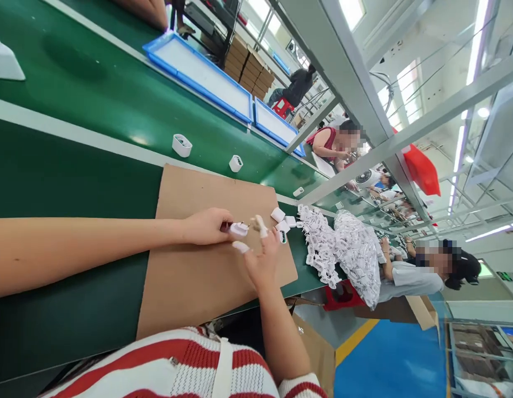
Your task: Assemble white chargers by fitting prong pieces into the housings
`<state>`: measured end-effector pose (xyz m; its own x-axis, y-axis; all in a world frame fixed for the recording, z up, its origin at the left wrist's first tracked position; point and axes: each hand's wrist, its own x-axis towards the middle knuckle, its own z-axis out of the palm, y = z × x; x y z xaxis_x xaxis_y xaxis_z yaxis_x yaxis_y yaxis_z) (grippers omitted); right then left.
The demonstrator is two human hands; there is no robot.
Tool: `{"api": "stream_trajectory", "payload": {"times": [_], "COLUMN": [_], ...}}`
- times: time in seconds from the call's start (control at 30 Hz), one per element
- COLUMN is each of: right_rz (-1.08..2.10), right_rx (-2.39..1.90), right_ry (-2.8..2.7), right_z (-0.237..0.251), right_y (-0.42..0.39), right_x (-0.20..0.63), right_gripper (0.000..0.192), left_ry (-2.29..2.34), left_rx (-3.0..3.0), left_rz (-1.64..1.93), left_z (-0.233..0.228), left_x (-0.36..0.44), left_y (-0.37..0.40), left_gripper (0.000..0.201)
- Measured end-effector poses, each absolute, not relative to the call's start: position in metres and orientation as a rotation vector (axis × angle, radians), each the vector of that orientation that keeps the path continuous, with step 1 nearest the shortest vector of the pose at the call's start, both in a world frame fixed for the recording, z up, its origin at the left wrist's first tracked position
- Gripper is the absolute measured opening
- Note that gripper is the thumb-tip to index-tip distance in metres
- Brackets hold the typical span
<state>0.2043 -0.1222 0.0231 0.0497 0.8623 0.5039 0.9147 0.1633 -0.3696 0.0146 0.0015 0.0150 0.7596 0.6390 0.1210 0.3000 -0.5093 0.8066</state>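
Observation:
My left hand [210, 225] reaches in from the left with its fingers closed on a small white plug adapter [239, 229]. It holds the adapter just above a brown cardboard sheet [198, 287]. Close by on the right, my right hand [263, 258] has its thumb and fingers apart, with nothing between them. White covers sit on its thumb and a fingertip. Beyond that hand, several white plug housings [277, 214] lie together at the sheet's right edge. One of them shows a green inside.
A heap of small white plastic parts [317, 243] lies right of the sheet, beside a filled clear bag [356, 251]. White housings [182, 145] stand on the green belt [107, 110]. Blue-rimmed trays [207, 77] are beyond it. A co-worker [409, 276] sits at the right.

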Motion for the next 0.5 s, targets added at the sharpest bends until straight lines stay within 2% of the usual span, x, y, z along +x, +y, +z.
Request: {"api": "stream_trajectory", "payload": {"times": [0.07,0.17,0.3,0.43,0.5], "right_rz": [-0.219,-0.342,-0.284,-0.248,-0.281], "right_rx": [-1.765,-2.055,-2.564,-2.657,-2.628], "right_ry": [-1.543,-1.214,-1.044,-1.001,-1.009], "right_z": [0.022,0.024,0.023,0.014,0.008], "right_y": [-0.131,-0.137,-0.133,-0.124,-0.123], "right_x": [0.229,0.275,0.323,0.343,0.348], "right_gripper": [0.053,0.047,0.049,0.048,0.041], "left_ry": [0.811,1.01,1.253,1.397,1.404], "left_rx": [2.107,2.111,2.095,2.097,2.147], "left_rz": [0.566,0.647,0.699,0.706,0.75], "left_z": [0.023,0.038,0.052,0.054,0.053], "left_x": [0.024,0.047,0.083,0.103,0.101], "left_y": [0.019,0.058,0.114,0.136,0.13], "left_gripper": [0.035,0.034,0.037,0.042,0.056]}}
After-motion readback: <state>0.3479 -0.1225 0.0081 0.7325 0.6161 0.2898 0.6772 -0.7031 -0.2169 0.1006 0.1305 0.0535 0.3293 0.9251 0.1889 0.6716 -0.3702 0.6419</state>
